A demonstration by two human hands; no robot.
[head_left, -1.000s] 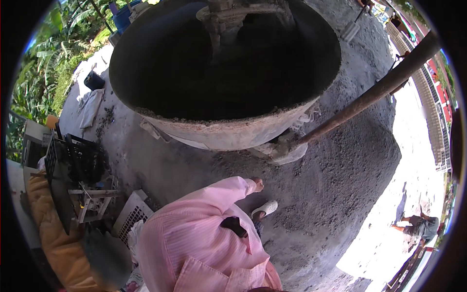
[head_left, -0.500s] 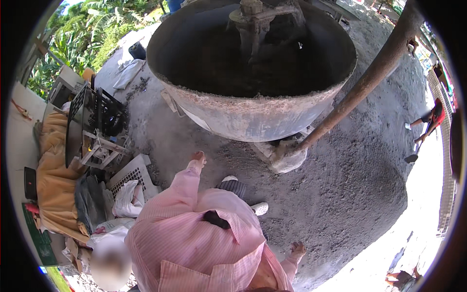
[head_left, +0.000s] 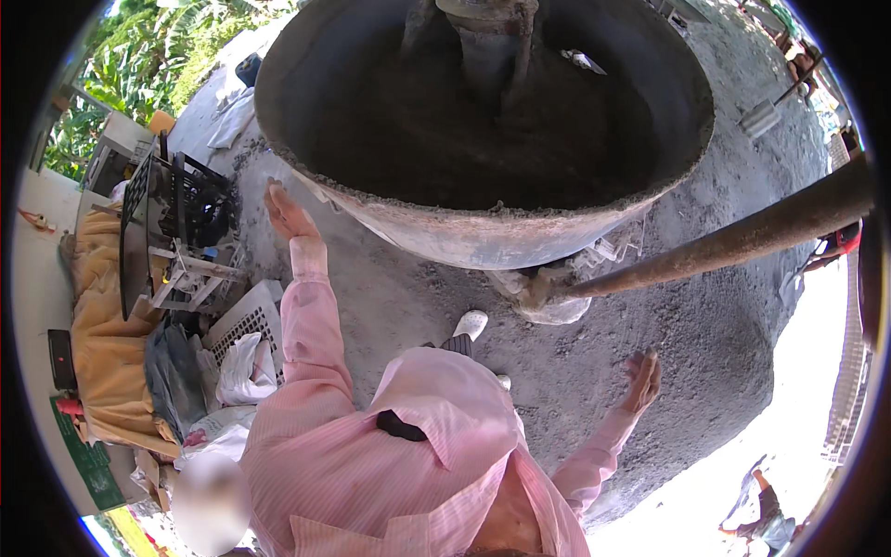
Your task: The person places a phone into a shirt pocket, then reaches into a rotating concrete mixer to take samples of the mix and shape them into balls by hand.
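Both hands have swung outward and forward since moment ago. Left hand: fingers stretched out, holding nothing, just beside left flank of big round drum. Right hand: fingers loosely bent, nothing in grip, above rough grey ground. Drum stands ahead of worker, dark inside, pale scrap within. Rusty pole slants rightward from near drum's foot. White crate lies off to left.
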